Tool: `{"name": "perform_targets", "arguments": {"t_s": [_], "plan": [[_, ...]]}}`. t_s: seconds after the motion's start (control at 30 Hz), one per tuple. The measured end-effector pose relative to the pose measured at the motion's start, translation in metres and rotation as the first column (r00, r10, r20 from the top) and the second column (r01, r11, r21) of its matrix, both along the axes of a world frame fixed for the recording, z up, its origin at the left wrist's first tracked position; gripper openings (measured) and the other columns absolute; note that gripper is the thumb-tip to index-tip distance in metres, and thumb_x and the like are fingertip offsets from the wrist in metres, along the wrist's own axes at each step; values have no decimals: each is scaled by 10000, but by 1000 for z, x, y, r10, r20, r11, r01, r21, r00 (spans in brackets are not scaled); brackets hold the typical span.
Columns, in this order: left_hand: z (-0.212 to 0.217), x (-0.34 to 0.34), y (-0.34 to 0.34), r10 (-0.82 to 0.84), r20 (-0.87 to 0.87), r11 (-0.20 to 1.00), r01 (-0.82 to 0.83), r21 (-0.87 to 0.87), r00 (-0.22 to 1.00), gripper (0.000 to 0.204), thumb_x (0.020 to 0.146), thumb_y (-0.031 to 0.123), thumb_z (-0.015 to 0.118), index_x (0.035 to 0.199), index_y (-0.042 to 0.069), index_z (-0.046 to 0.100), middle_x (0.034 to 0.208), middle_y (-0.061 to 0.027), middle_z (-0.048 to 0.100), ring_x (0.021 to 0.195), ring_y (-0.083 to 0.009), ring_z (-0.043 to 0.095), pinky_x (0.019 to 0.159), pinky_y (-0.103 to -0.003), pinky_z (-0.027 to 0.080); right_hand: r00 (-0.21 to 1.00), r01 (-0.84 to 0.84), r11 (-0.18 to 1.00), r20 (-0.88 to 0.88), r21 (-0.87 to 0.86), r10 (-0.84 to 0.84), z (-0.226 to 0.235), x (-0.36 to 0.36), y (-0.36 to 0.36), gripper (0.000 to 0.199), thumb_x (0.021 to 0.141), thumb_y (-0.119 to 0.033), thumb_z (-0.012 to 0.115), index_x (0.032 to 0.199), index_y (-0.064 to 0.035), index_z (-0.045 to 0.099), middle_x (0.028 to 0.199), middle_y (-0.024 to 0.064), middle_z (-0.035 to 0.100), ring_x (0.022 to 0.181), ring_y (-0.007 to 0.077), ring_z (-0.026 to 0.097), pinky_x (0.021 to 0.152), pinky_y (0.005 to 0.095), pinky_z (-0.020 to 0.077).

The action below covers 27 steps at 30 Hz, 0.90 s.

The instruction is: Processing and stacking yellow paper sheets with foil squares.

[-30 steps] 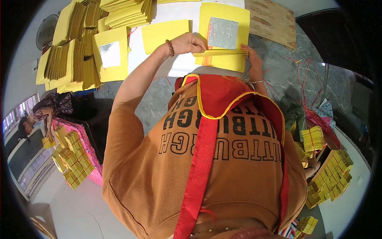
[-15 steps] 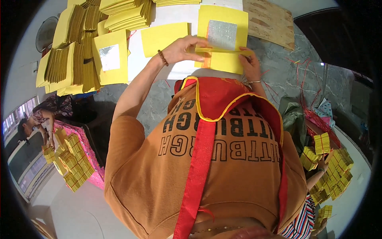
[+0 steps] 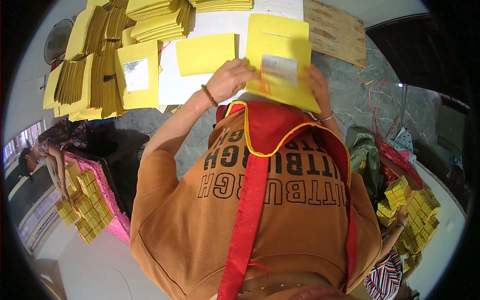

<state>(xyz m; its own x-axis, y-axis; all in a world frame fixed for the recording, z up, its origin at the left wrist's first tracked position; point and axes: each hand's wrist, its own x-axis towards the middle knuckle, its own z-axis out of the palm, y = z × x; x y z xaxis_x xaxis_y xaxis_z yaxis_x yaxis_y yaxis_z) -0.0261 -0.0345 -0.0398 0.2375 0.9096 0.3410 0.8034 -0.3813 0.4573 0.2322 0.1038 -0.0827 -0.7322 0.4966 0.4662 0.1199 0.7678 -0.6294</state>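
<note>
Both hands gripped one yellow sheet [image 3: 285, 70] above the table [image 3: 210, 22]: left hand [image 3: 229, 79] pinching its left edge, right hand [image 3: 316, 85] its right.

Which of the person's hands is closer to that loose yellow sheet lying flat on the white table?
Left. The left hand sits just below the plain yellow sheet, nearly at its lower right corner; the right hand is farther right, on the folded yellow paper.

Single head-worn fisheye view, looking steeply down over wearer's own chest (orange printed shirt [image 3: 260, 200] fills centre, very near). Faces forward toward 12 o'clock, where white tabletop [image 3: 210, 22] lies within arm's reach. Grey marble floor [image 3: 370, 100] at 2 o'clock, farther off. Dark rim vignette; straight edges bend outward. No second view shares scene.
</note>
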Motion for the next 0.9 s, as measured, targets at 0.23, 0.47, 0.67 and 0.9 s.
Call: {"name": "perform_targets", "arguments": {"t_s": [0.23, 0.47, 0.67, 0.9], "plan": [[-4, 24, -21, 208, 190, 963, -167, -212, 960, 121, 862, 99, 489, 917, 7, 545, 729, -156, 548, 741, -304, 562, 646, -389, 465, 995, 0, 917, 92, -398, 40, 3, 3, -23, 186, 766, -133, 630, 945, -84, 612, 988, 74, 624, 943, 221, 586, 759, 352, 449], [-26, 25, -4, 624, 347, 736, -379, -560, 700, 168, 857, 158, 508, 882, -8, 522, 655, -184, 562, 601, -356, 558, 544, -406, 435, 970, 211, 585, 93, -783, -227, -2, -21, -18, 385, 798, -168, 636, 1129, -10, 517, 972, 100, 625, 893, 122, 576, 739, 285, 463], [-40, 30, -2, 698, 459, 704, -411, -579, 549, 250, 825, 144, 542, 1029, 12, 482, 615, -175, 565, 562, -336, 564, 514, -395, 423, 954, 250, 780, 8, -573, -300, -5, -29, -17, 463, 774, -181, 657, 1192, -56, 502, 1048, 113, 616, 890, 164, 596, 762, 274, 465], [-20, 31, 7, 735, 436, 670, -457, -585, 519, 498, 803, 116, 554, 1249, 50, 344, 571, -148, 539, 519, -303, 553, 495, -394, 414, 924, 380, 711, 205, -592, -323, 1, -35, -13, 395, 747, -201, 669, 1114, -78, 588, 962, 133, 644, 838, 174, 617, 735, 275, 467]]}}
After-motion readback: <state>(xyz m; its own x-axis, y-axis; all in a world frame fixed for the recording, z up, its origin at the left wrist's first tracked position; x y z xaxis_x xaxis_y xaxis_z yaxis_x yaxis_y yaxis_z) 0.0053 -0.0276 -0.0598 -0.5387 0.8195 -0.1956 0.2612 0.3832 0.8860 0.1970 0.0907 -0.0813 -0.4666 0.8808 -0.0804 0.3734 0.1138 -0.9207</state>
